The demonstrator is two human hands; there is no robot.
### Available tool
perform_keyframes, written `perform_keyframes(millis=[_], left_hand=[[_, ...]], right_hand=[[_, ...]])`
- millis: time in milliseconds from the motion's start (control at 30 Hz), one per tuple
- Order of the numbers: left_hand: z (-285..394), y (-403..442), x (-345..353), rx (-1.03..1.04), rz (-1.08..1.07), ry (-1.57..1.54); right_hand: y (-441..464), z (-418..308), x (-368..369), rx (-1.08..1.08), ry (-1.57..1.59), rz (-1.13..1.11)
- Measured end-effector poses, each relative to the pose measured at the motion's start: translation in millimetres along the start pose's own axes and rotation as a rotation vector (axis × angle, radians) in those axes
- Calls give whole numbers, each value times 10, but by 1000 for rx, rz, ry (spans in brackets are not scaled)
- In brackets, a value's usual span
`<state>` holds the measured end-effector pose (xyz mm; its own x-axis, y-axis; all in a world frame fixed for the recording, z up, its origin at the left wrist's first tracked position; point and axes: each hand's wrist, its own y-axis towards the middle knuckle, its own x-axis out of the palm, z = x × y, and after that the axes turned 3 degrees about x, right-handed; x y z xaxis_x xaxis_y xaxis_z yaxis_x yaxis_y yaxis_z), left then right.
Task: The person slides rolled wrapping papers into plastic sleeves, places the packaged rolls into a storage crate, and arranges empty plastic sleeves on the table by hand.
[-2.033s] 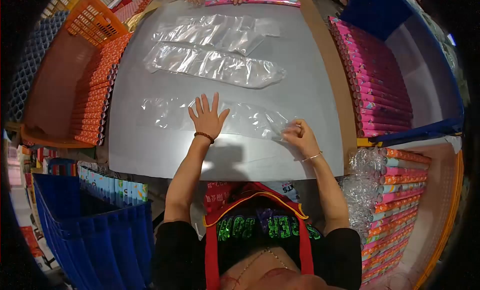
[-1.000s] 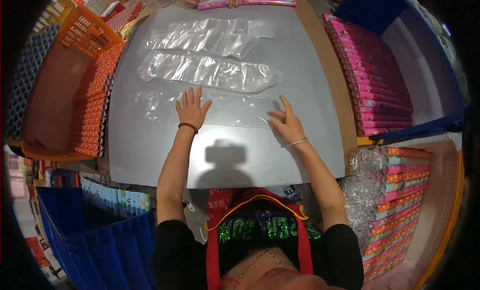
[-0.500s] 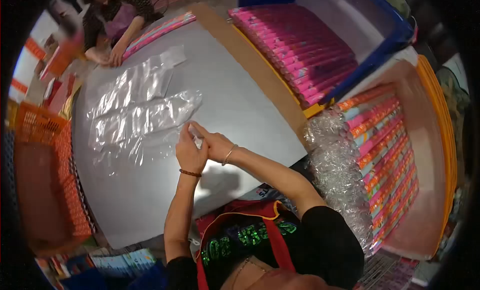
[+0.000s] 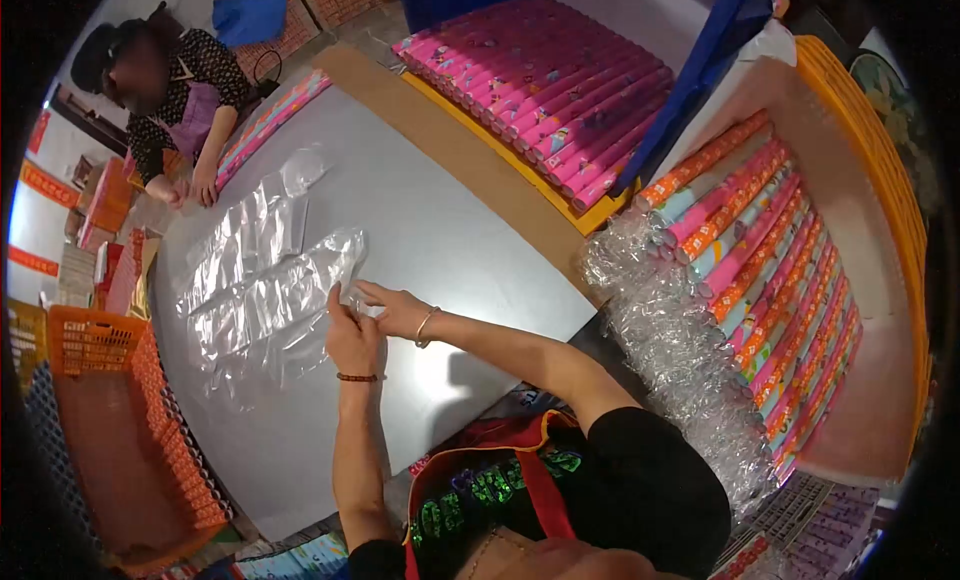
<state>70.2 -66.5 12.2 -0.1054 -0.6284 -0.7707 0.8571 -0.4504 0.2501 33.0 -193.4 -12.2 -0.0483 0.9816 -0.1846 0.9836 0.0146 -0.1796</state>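
Observation:
Clear plastic bags [image 4: 270, 305] lie flat in overlapping rows on the grey tabletop [image 4: 440, 220]. My left hand [image 4: 352, 338], with a brown bead bracelet at the wrist, has its thumb and fingers closed at the near right end of the closest bags. Right beside it, my right hand [image 4: 396, 310], wearing a silver bangle, pinches at the same plastic edge. The fingertips of both hands nearly meet there. Transparent film shows between them, though its exact edge is hard to make out.
Pink patterned rolls [image 4: 540, 90] fill a blue-sided bin behind the table. Film-wrapped rolls [image 4: 770, 280] are stacked at the right, their crinkled ends [image 4: 690, 350] near my right arm. An orange crate [image 4: 95, 345] stands left. A co-worker [image 4: 190, 100] handles a pink roll [image 4: 270, 125] across the table.
The view has shifted, showing more of the co-worker. My hands remain close together, with the fingertips now right at the bags' end and slightly more apart.

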Motion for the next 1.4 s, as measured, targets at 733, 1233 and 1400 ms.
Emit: perform_keyframes(millis=[733,1233,1400], left_hand=[[2233,1685,2430,828,-91,-111],[2613,1705,2915,684,-134,324],[2657,1714,2947,685,-186,399]], right_hand=[[-974,705,-579,-108,835,285],[-1028,432,-846,130,963,234],[-983,603,-770,62,918,206]])
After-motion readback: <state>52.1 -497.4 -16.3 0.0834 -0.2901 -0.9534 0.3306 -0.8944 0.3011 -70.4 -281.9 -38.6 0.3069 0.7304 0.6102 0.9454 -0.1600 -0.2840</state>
